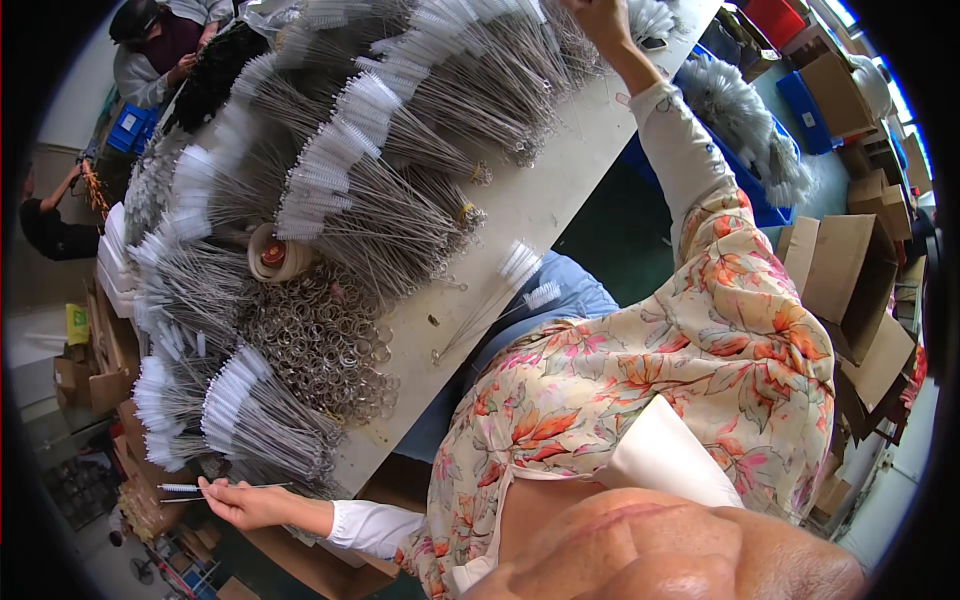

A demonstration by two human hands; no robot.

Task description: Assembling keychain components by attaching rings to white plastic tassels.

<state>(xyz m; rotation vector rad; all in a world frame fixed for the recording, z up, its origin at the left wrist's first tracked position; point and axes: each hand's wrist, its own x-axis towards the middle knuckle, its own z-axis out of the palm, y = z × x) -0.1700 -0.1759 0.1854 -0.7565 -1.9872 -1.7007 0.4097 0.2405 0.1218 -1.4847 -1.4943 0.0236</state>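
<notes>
Hundreds of thin wire brushes cover the pale bench, laid in fanned bundles with their twisted steel stems converging and their white bristle heads spreading outward in soft, fuzzy arcs. The left hand, at the lower left beyond the bench edge, is pinched shut on a couple of these wire brushes, thumb and fingers closed on the stems so that the thin rods lie nearly level, their small bristled tips pointing away to the left. The right hand reaches far up across the bench to the top of the view, among the bristle ends of a bundle there; whether its fingers are closed on anything I cannot tell (the picture's rim cuts them off). Between the bundles lies a heap of small metal rings, shiny and tangled, and just above it a round roll of beige tape with a reddish core. A few loose brushes lie alone on the bare bench near its edge. One dark-bristled bundle sits at the far end, near another person's sleeve. Brown cardboard boxes stand on the right, and a blue crate holds more fluffy white brushes.
</notes>
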